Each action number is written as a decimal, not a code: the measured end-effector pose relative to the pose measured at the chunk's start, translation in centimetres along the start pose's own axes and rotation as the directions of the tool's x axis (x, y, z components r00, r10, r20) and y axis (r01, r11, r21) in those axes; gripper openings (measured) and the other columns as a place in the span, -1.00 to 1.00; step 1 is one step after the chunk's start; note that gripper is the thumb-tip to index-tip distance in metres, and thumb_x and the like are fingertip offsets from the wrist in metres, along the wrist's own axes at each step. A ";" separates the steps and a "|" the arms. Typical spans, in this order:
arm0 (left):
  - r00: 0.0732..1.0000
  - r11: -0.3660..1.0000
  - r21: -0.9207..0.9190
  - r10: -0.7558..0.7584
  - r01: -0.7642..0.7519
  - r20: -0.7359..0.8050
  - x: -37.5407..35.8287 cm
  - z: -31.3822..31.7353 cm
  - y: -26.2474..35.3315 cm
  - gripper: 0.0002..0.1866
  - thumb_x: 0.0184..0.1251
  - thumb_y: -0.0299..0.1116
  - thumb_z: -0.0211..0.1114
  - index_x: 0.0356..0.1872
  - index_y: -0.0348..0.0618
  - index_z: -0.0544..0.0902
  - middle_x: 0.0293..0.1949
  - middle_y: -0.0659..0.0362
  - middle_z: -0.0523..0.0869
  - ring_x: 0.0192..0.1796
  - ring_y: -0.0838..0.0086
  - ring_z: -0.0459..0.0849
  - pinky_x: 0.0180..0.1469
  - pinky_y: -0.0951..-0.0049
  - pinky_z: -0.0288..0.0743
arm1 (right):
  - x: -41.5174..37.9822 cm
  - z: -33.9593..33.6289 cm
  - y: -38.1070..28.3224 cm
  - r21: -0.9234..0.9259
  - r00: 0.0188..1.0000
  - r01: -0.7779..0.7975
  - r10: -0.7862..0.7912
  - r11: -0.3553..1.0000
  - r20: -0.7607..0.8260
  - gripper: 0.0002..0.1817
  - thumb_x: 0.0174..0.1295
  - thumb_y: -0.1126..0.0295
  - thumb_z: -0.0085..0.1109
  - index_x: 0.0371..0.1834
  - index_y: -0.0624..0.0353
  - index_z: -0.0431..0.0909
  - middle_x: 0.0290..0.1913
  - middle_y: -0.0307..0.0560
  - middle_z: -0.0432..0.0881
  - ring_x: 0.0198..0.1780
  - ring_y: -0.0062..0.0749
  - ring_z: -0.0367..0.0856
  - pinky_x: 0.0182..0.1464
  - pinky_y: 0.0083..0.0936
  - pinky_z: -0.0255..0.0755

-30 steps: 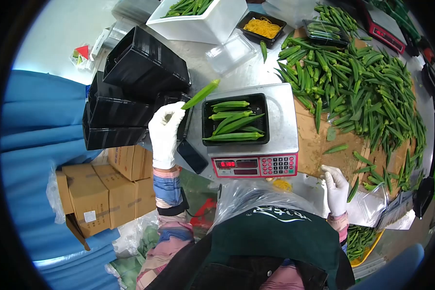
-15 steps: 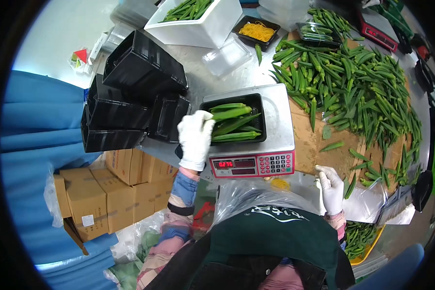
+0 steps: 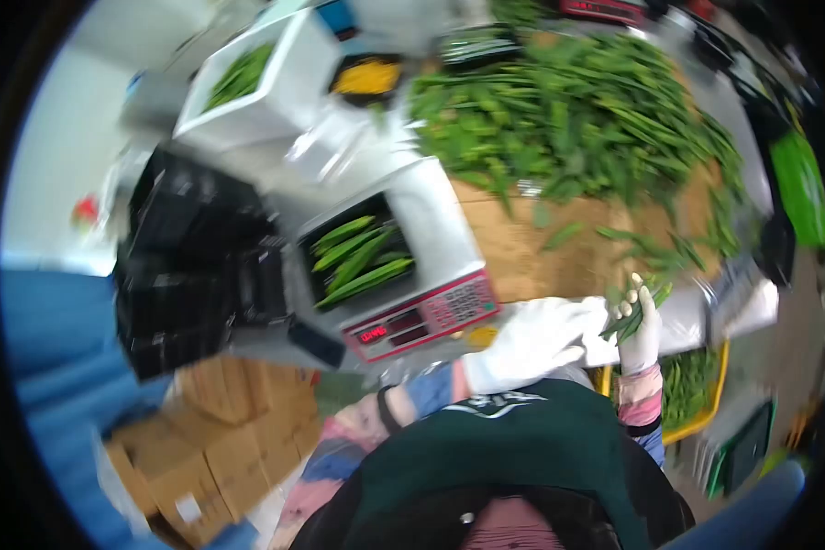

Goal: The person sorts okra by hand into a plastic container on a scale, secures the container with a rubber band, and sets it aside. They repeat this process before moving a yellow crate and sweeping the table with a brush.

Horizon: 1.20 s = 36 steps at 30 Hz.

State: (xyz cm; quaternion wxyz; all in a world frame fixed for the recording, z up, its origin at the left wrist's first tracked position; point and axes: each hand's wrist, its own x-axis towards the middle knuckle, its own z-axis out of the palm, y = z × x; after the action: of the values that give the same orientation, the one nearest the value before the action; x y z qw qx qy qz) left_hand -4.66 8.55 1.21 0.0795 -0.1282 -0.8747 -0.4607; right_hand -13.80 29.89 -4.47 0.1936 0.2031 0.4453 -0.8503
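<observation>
My right hand (image 3: 644,335), in a white glove, is closed around a few green okra pods (image 3: 625,323) near the front edge of the table. My left hand (image 3: 536,344), also gloved and smeared by motion, reaches across to the right with its fingers stretched toward those pods and holds nothing that I can see. On the scale (image 3: 440,234) to the left sits a black tray (image 3: 397,220) with several okra pods (image 3: 357,261) lying in it. The scale's red digits are lit but blurred.
A big okra pile (image 3: 577,119) covers cardboard (image 3: 495,243) at the back right. Black trays (image 3: 192,211) are stacked on the left. A white foam box (image 3: 275,82) and a tray of yellow strips (image 3: 368,77) stand behind. A yellow crate (image 3: 706,422) of okra sits below right.
My left hand has left the tray on the scale and moved right, close to my right hand. The right hand now holds okra pods. The whole view has shifted and turned.
</observation>
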 end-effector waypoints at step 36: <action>0.874 0.850 -0.256 -0.387 0.461 0.293 3.6 0.9 -2.3 -0.65 0.45 -0.50 0.28 0.20 -0.39 0.57 0.09 -0.01 0.74 0.13 0.37 0.71 0.25 0.40 0.52 | 11.9 -10.4 -10.1 -0.153 0.975 0.221 -0.220 0.963 0.024 -0.70 0.47 0.26 0.15 0.07 0.24 0.66 -0.23 -0.27 0.68 -0.33 -0.62 0.52 -0.24 -0.59 0.41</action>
State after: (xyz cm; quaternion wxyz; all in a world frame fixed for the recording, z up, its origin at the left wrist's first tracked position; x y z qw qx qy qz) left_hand -8.78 8.57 -0.14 -0.1486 0.0056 -0.7986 -0.5832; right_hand -27.20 42.17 -9.19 0.1145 0.1339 0.5292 -0.8300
